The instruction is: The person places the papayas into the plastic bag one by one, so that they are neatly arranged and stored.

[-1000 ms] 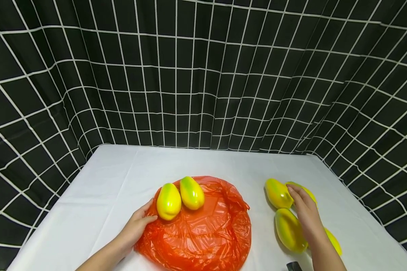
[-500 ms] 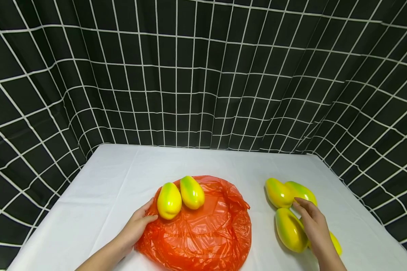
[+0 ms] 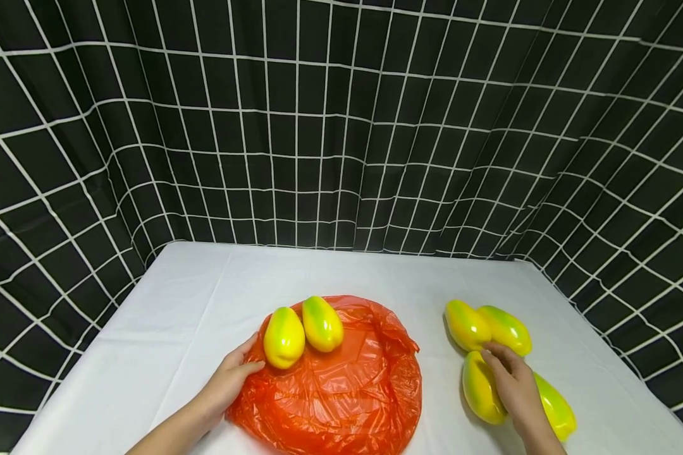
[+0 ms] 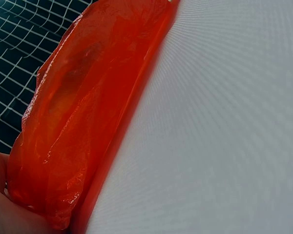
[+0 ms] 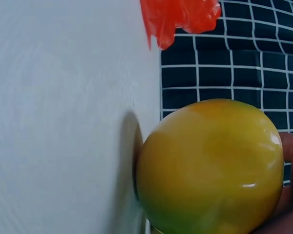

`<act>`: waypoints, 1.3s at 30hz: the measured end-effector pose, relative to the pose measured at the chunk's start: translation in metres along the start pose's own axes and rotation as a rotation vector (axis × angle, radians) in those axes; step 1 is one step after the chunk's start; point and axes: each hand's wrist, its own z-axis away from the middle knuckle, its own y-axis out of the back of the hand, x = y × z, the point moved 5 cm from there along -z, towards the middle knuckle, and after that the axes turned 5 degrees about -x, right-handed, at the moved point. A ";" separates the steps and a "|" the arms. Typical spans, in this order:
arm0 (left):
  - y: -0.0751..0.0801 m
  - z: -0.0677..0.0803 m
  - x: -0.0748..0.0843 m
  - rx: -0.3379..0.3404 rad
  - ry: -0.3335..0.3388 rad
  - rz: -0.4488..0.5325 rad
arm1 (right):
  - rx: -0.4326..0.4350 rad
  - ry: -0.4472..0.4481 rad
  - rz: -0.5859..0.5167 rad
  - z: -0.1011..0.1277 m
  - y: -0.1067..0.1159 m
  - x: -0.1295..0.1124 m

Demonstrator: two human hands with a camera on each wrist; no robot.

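Note:
My left hand grips the left rim of a red plastic bag, thumb over it and fingers behind. The bag lies open and round on the white table, its red side filling much of the left wrist view. Two yellow-green papayas sit in its upper left part. On the right, my right hand holds the near left one of a group of papayas, fingers curled at its top and right side. In the right wrist view that papaya stands beside the tabletop, fingers partly hidden behind it.
Two papayas lie touching just beyond my right hand. Another papaya lies right of it, partly covered by the hand. White cloth covers the table. A black curtain with a white grid surrounds the back and sides.
My right hand has drawn back from the far papayas to the near left one, which has shifted slightly. The near right papaya shows more. The left hand, bag and its papayas stay put.

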 end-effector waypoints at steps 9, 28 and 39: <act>0.000 -0.001 0.001 -0.008 -0.002 -0.001 | 0.022 -0.019 -0.011 0.000 0.000 0.008; 0.000 0.001 0.000 -0.002 -0.002 -0.002 | 0.057 -0.043 -0.100 0.002 -0.005 0.017; 0.000 0.000 0.001 -0.009 -0.009 -0.002 | 0.076 -0.084 -0.161 -0.002 -0.004 0.024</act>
